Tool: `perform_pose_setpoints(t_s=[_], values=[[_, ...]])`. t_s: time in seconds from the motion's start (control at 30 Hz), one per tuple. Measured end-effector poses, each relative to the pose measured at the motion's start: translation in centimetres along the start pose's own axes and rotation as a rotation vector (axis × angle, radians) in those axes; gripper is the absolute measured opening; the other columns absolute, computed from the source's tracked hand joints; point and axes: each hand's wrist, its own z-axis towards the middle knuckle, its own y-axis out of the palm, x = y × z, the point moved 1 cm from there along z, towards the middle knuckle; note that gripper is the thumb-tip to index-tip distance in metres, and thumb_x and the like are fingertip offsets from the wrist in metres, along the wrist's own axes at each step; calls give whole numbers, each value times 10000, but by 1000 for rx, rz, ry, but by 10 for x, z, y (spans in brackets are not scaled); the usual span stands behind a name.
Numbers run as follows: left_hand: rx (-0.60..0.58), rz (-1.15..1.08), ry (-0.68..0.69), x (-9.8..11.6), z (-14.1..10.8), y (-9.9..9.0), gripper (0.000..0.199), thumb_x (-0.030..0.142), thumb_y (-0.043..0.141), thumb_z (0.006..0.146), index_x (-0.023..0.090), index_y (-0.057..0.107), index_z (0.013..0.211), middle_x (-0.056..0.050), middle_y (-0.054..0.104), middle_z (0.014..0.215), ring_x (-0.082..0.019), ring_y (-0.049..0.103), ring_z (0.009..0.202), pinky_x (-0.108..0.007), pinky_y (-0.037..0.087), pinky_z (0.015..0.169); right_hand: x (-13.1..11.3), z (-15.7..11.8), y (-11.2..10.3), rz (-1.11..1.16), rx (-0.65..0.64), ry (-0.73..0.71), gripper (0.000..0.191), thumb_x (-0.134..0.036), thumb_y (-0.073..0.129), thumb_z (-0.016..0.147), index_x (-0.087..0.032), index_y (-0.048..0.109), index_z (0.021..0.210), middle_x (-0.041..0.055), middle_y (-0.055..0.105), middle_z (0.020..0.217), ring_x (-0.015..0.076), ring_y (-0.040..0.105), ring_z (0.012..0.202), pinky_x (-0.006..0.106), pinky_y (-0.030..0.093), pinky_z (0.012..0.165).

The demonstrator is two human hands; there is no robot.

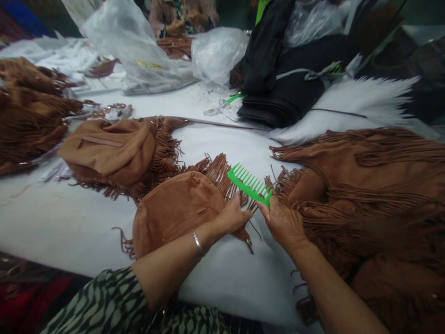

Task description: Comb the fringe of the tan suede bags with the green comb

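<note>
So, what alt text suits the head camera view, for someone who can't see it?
A person's right hand holds a green wide-toothed comb at the fringe of a brown suede-like bag, the left hand close beside. More fringed brown bags lie to both sides on a white surface, with plastic bags and folded black material behind.

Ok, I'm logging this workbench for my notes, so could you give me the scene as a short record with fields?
Right hand: right hand grips a green comb, teeth pointing away from the person
Left hand: left hand beside the fringe of a brown bag; grip on strands unclear
Left wrist: silver bracelet
Behind the brown bag: tan bag with fringe
Right side: pile of fringed brown pieces
Far side: folded black cloth, white fur
Surface: white table
</note>
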Motion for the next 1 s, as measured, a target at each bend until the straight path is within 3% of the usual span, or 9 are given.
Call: perform_pose_setpoints(t_s=[0.07,0.13,0.33,0.53,0.67,0.73,0.83,0.93,1.0], values=[[-252,-178,-53,0,3,10,365,408,555,799,123,540,1026,-39,606,748,-123,548,627,-245,449,582,1,-8,-1,0,-33,-45,503,-563,230,936,-161,517,1029,147,699,819,247,678,762,269,403,620],[-333,-213,-108,0,0,7,439,547,489,816,116,566,845,15,488,568,-84,432,487,-211,344,469,5,-10,-2,2,-80,-81,521,-566,212,936,-157,519,1037,156,697,809,253,679,786,277,412,641],[-156,-135,-122,18,-39,-24,503,634,425,829,147,489,721,57,359,534,-55,312,460,-191,235,444,55,20,-25,52,-133,209,627,-594,173,924,-121,539,1113,212,678,908,305,657,865,375,428,726],[-15,-202,-147,4,-21,-12,394,539,394,869,165,475,775,73,350,498,-67,303,431,-196,264,449,45,30,-61,263,211,101,565,-557,180,938,-147,556,1038,174,652,940,273,607,880,341,397,738],[76,207,19,0,18,-13,303,410,388,908,153,545,942,-48,622,822,-146,563,750,-277,455,701,30,15,-33,606,262,107,618,-594,78,921,-192,538,828,100,629,766,217,585,758,292,403,662],[184,535,106,-1,21,-29,317,383,467,883,149,538,1084,-108,622,1045,-212,561,983,-370,442,877,29,3,-5,694,161,119,633,-619,37,903,-205,490,749,85,608,707,207,575,713,287,406,636],[117,935,284,-11,3,-56,338,378,519,866,183,552,1141,-107,611,1126,-258,492,1155,-467,345,1022,19,-20,32,685,-71,20,612,-617,52,901,-214,466,699,75,607,683,194,572,679,281,411,632],[-56,1114,460,-35,-26,-74,257,383,466,901,206,614,1014,-70,635,1084,-237,472,1194,-502,238,1103,-5,-42,51,598,-269,-98,577,-566,114,931,-207,526,748,64,651,750,179,598,720,265,421,661],[-48,1175,485,-51,-42,-81,271,381,443,910,190,622,979,-77,639,1056,-233,486,1175,-503,225,1116,-23,-51,55,519,-374,-140,559,-528,133,950,-201,565,814,71,676,827,175,618,789,261,427,700]])
